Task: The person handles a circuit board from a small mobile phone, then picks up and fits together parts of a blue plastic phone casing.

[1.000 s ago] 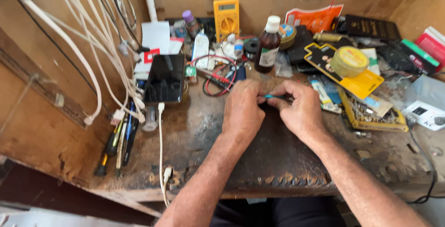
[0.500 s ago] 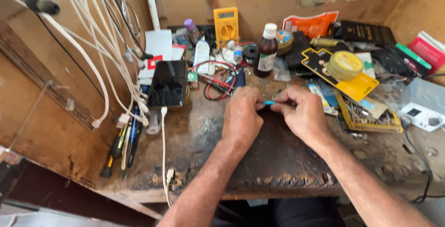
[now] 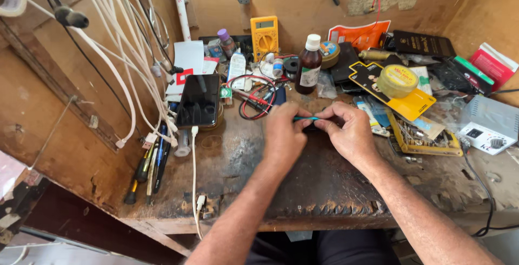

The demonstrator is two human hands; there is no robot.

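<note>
Midway, we judge: both hands, left hand (image 3: 284, 135) and right hand (image 3: 351, 135), pinch a slim teal tool (image 3: 306, 118) over the scorched tabletop (image 3: 324, 184), grips closed; any workpiece beneath stays hidden.

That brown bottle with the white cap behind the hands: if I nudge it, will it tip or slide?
The brown bottle stands upright, tall for its narrow base, so a push near the cap would probably tip it. It looks like glass, so likely breakable. Red and black leads lie at its left, so it may catch instead of sliding.
</note>
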